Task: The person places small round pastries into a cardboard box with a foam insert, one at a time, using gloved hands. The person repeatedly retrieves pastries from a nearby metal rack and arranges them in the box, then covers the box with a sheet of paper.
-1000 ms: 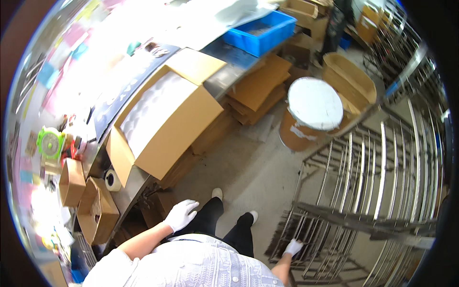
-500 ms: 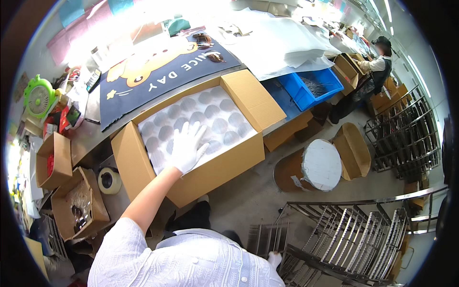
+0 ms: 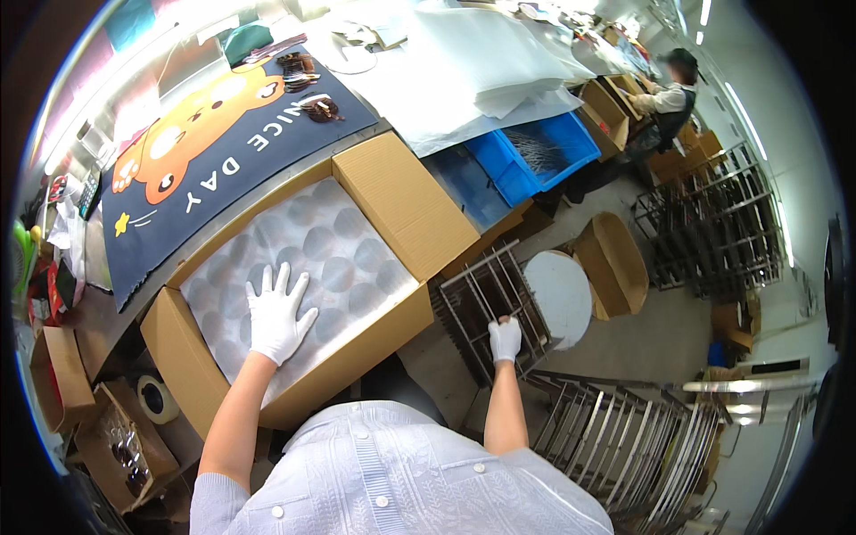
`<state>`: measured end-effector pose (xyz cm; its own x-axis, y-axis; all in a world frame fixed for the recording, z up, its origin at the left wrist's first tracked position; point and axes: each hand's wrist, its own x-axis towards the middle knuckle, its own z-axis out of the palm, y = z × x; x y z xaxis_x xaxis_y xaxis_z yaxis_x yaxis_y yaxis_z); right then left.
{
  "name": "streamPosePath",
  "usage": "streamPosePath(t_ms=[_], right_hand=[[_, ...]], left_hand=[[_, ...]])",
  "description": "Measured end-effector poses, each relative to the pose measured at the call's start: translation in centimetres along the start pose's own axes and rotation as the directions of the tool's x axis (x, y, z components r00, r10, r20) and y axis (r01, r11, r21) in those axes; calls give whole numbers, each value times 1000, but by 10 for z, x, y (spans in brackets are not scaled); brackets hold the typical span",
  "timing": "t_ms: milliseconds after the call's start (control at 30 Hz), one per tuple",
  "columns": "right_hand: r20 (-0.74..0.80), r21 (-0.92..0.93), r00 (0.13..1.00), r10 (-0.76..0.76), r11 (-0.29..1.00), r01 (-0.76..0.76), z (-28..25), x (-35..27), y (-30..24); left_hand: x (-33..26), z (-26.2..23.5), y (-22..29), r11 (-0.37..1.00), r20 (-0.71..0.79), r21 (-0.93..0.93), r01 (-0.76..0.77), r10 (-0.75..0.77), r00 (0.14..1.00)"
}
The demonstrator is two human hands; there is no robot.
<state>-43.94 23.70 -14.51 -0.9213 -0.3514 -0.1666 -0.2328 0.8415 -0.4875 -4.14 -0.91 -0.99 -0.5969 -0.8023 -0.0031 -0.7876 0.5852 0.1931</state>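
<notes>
My left hand [image 3: 279, 314], in a white glove, lies spread on a thin translucent white sheet [image 3: 352, 230] inside an open cardboard box [image 3: 357, 357]. Rows of round grey shapes show through that sheet; what they are is hidden. On the right, my gloved right hand [image 3: 505, 341] is closed around a bar of a metal wire rack [image 3: 473, 290]. The rack is lifted beside the box's right side, in front of a round drum with a white top [image 3: 557, 294].
A dark mat with a bear print [image 3: 232, 152] covers the bench behind the box, with brown glossy pieces [image 3: 321, 109] on it. A blue bin [image 3: 535, 160] holds thin rods. Metal racks [image 3: 624, 446] stand at right. A tape roll [image 3: 157, 399] lies left. A co-worker [image 3: 673, 102] stands far right.
My right hand has come up from low by my side, raising the wire rack beside the box. The view has swung right, while my left hand stays spread on the sheet.
</notes>
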Motion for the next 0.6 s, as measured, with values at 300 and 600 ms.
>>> streamPosePath(t_ms=[300,600], right_hand=[[83,51,990,-111,993,107,-26,54,-4],[29,120,948,-317,943,312,-143,23,-68]], left_hand=[[5,1,2,998,35,44,33,-34,999],[-27,-1,-24,953,10,44,301,-302,953]])
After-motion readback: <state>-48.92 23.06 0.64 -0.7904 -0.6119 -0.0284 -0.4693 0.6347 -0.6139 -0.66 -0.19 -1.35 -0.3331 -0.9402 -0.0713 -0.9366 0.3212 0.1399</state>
